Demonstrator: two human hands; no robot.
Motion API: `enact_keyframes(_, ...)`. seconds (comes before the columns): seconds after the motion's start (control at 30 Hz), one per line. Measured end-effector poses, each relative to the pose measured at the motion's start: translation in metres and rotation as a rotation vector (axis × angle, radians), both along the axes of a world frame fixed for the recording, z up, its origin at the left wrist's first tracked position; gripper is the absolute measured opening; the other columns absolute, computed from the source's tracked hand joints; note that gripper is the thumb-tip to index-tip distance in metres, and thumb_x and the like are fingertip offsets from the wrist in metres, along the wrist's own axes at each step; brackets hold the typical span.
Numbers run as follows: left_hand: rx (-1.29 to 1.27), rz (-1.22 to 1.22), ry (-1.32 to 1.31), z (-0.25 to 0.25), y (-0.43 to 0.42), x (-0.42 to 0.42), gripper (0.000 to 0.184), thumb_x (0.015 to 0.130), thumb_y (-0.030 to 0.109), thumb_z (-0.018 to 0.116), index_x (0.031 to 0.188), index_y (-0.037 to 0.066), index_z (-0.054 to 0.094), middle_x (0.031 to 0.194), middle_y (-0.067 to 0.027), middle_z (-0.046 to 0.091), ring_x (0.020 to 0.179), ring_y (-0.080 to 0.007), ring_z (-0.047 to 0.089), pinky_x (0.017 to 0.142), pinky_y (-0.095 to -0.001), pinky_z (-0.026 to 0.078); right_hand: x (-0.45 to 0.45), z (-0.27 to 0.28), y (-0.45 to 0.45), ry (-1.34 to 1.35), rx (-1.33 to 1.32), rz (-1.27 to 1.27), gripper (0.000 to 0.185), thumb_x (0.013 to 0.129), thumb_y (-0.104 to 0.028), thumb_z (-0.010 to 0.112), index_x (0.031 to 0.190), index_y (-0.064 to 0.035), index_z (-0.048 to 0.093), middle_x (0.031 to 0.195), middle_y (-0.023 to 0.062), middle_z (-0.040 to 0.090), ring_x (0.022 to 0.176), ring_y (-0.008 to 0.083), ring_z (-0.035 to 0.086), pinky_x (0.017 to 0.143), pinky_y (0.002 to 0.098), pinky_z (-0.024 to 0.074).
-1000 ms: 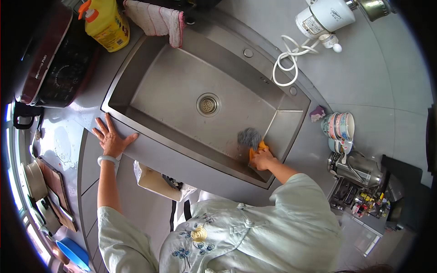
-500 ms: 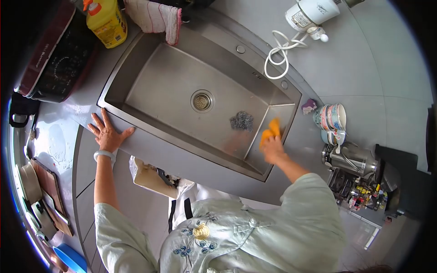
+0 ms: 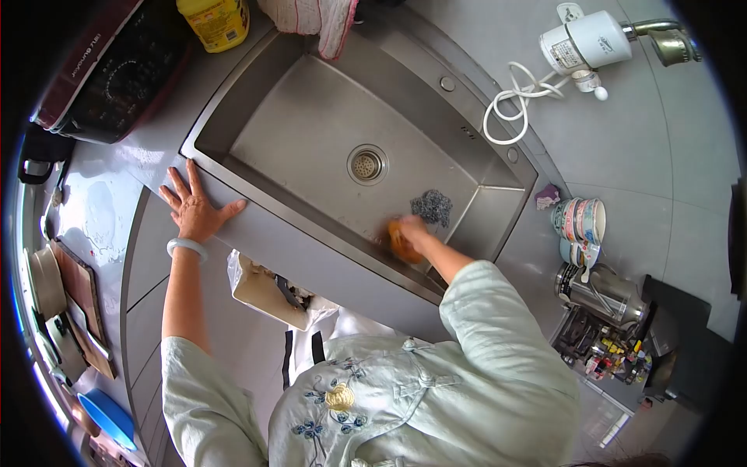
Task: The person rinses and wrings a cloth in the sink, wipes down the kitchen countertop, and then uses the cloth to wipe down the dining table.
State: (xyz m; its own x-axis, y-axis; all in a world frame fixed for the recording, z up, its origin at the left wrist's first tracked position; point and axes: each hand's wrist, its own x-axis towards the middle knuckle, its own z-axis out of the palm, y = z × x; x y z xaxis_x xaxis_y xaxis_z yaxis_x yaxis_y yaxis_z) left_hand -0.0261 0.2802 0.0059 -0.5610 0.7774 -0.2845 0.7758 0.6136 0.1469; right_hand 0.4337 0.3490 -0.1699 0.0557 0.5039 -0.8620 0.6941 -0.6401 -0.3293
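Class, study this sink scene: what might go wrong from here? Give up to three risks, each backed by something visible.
1. The grey scrubber lies loose in the sink, close to the right hand, so a wide sweep of the orange cloth might knock it.
2. The pink-edged towel overhangs the sink and may slip in.
3. Water lies on the counter beyond the left hand; that hand might slide if moved there.

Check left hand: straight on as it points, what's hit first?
Left hand likely meets the sink's rim first, at its near left corner by the fingertips; whether they touch is unclear.
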Motion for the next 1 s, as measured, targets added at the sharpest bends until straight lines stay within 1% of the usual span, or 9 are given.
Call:
enact_keyframes(0.13, -0.035, -0.004, 0.026, 0.002, 0.002, -0.001, 0.128, 0.045, 0.066, 0.076, 0.142, 0.02, 0.006, 0.146, -0.0206, -0.006, 0.128, -0.0535, -0.008, 0.092, -0.0686, 0.025, -0.061, 0.039, 0.075, 0.577, 0.13, -0.581, 0.019, 0.082, -0.004, 0.051, 0.101, -0.0047, 0.05, 0.091, 0.0087, 0.058, 0.08, 0.0218, 0.06, 0.062, 0.0378, 0.0527)
enact_keyframes(0.27, -0.026, -0.017, 0.041, -0.005, 0.001, -0.003, 0.128, 0.046, 0.065, 0.075, 0.142, 0.019, 0.005, 0.146, -0.0203, -0.006, 0.128, -0.0531, -0.009, 0.092, -0.0678, 0.025, -0.039, 0.111, 0.116, 1.007, 0.338, -0.533, 0.03, 0.08, 0.001, 0.055, 0.109, -0.0012, 0.049, 0.105, 0.0101, 0.056, 0.098, 0.0205, 0.055, 0.086, 0.033, 0.0457)
enact_keyframes(0.33, -0.001, -0.026, 0.034, -0.006, -0.001, -0.005, 0.128, 0.046, 0.065, 0.076, 0.142, 0.019, 0.005, 0.146, -0.0203, -0.007, 0.128, -0.0531, -0.009, 0.092, -0.068, 0.026, -0.011, 0.142, 0.123, 0.936, 0.561, -0.586, 0.032, 0.079, 0.002, 0.055, 0.11, -0.0007, 0.05, 0.105, 0.0095, 0.057, 0.099, 0.0191, 0.055, 0.087, 0.0315, 0.0446)
enact_keyframes(0.43, -0.041, 0.004, 0.011, 0.002, 0.002, -0.001, 0.129, 0.045, 0.065, 0.076, 0.142, 0.019, 0.005, 0.146, -0.0207, -0.007, 0.128, -0.053, -0.009, 0.092, -0.0679, 0.025, 0.034, 0.164, 0.113, 0.395, 0.869, -0.377, 0.029, 0.081, 0.0, 0.05, 0.111, -0.0005, 0.051, 0.107, 0.0107, 0.057, 0.1, 0.0207, 0.055, 0.086, 0.0308, 0.0437)
enact_keyframes(0.57, -0.024, 0.007, 0.004, 0.004, 0.002, -0.001, 0.13, 0.044, 0.066, 0.076, 0.142, 0.019, 0.005, 0.146, -0.0205, -0.006, 0.128, -0.0526, -0.01, 0.093, -0.0678, 0.024, 0.095, 0.086, 0.073, -0.413, 0.878, 0.001, 0.03, 0.076, -0.005, 0.051, 0.105, -0.0021, 0.055, 0.107, 0.0184, 0.057, 0.1, 0.032, 0.054, 0.091, 0.0371, 0.0402)
enact_keyframes(0.67, -0.033, 0.009, 0.008, 0.003, 0.001, 0.0, 0.13, 0.043, 0.067, 0.075, 0.142, 0.02, 0.006, 0.146, -0.0205, -0.006, 0.129, -0.0524, -0.009, 0.093, -0.0673, 0.025, 0.057, 0.041, 0.038, -0.426, 0.518, -0.176, 0.035, 0.072, -0.002, 0.048, 0.107, 0.0004, 0.052, 0.111, 0.0207, 0.052, 0.108, 0.0326, 0.048, 0.095, 0.0373, 0.0362)
enact_keyframes(0.77, -0.033, -0.007, 0.036, 0.001, 0.0, -0.001, 0.129, 0.043, 0.067, 0.075, 0.142, 0.02, 0.006, 0.146, -0.0208, -0.005, 0.129, -0.0526, -0.009, 0.094, -0.0663, 0.024, 0.004, 0.024, 0.031, -0.255, 0.569, -0.205, 0.039, 0.07, 0.001, 0.049, 0.109, -0.0018, 0.052, 0.11, 0.0174, 0.053, 0.104, 0.0284, 0.051, 0.091, 0.0349, 0.0385)
enact_keyframes(0.83, -0.017, -0.014, 0.029, 0.001, 0.001, -0.002, 0.13, 0.044, 0.067, 0.075, 0.142, 0.02, 0.005, 0.146, -0.0216, -0.005, 0.128, -0.0534, -0.008, 0.096, -0.065, 0.023, -0.014, 0.035, 0.048, 0.441, 0.504, -0.452, 0.037, 0.07, 0.003, 0.051, 0.106, -0.0021, 0.054, 0.106, 0.0121, 0.055, 0.097, 0.0218, 0.054, 0.085, 0.0307, 0.0411)
enact_keyframes(1.0, -0.029, -0.028, 0.055, -0.001, 0.001, -0.003, 0.13, 0.044, 0.067, 0.075, 0.142, 0.019, 0.004, 0.145, -0.0223, -0.004, 0.128, -0.0546, -0.008, 0.098, -0.0637, 0.021, 0.033, 0.075, 0.083, 0.07, 0.889, -0.59, 0.026, 0.072, 0.003, 0.05, 0.097, -0.0024, 0.056, 0.096, 0.0085, 0.054, 0.09, 0.02, 0.053, 0.082, 0.0304, 0.0423)
